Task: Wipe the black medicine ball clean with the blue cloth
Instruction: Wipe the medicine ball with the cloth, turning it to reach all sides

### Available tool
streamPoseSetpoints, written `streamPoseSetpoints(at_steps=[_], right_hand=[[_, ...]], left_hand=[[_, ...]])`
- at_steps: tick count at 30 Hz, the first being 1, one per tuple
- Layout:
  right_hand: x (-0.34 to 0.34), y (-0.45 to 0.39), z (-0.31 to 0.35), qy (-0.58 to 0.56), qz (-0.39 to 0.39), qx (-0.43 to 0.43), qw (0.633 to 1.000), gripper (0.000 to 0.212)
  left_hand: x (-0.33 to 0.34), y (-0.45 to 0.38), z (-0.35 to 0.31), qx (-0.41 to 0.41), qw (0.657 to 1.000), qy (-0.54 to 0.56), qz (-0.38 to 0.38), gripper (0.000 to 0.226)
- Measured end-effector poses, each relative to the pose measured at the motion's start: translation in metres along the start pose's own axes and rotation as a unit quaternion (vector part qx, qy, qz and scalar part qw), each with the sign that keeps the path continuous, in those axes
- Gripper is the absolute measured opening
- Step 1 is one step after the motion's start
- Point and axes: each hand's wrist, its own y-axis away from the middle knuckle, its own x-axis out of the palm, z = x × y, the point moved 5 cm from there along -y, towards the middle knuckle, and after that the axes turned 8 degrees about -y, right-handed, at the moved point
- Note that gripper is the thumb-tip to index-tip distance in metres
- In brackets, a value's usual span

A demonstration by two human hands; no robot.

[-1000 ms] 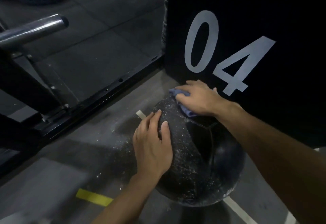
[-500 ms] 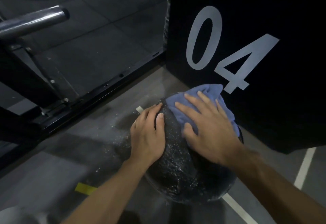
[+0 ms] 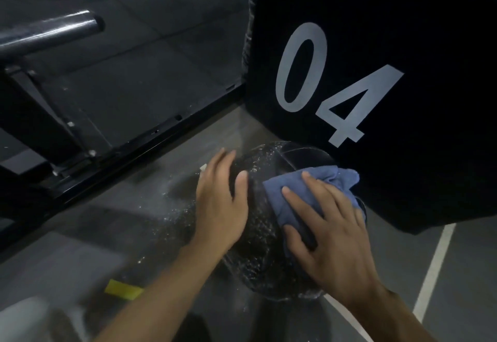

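The black medicine ball [image 3: 263, 234] rests on the grey floor, speckled with white dust on its left and lower side. My left hand [image 3: 220, 204] lies flat against the ball's left side, fingers together, holding nothing. My right hand [image 3: 328, 236] presses the blue cloth [image 3: 322, 183] onto the ball's top right, fingers spread over it. Part of the cloth bunches out beyond my fingertips toward the black box.
A large black box [image 3: 403, 45] marked "04" stands right behind the ball. A black steel rack frame [image 3: 139, 142] and a metal bar [image 3: 48, 32] lie to the left. White dust [image 3: 172, 207] is scattered on the floor beside a yellow tape mark [image 3: 123, 289] and white lines [image 3: 435, 266].
My right hand has slid the cloth from the ball's far top toward me and to the right. My left hand has stayed on the ball's left side.
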Motion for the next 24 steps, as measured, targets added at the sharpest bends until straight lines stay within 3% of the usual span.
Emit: streamPoseSetpoints(at_steps=[4, 7, 9, 15, 17, 24], right_hand=[[0.004, -0.008, 0.006, 0.011, -0.016, 0.037, 0.999, 0.059], [0.013, 0.005, 0.015, 0.031, -0.043, 0.096, 0.994, 0.06], [0.021, 0.028, 0.022, 0.05, -0.064, 0.089, 0.993, 0.06], [0.048, 0.082, 0.031, 0.084, -0.106, 0.036, 0.99, 0.059], [0.047, 0.077, 0.029, 0.095, -0.115, -0.024, 0.988, 0.057], [0.027, 0.03, 0.022, 0.058, -0.012, -0.08, 0.995, 0.062]], left_hand=[[0.004, 0.065, 0.005, -0.051, 0.998, 0.034, 0.001, 0.062], [0.012, 0.071, 0.015, -0.113, 0.992, 0.053, 0.0, 0.071], [0.013, 0.062, 0.018, -0.14, 0.988, 0.064, 0.011, 0.076], [0.023, 0.047, 0.015, -0.04, 0.999, 0.013, 0.033, 0.061], [0.025, 0.046, 0.014, -0.027, 0.999, 0.002, 0.03, 0.058], [0.03, 0.046, 0.01, -0.005, 1.0, -0.028, 0.01, 0.062]])
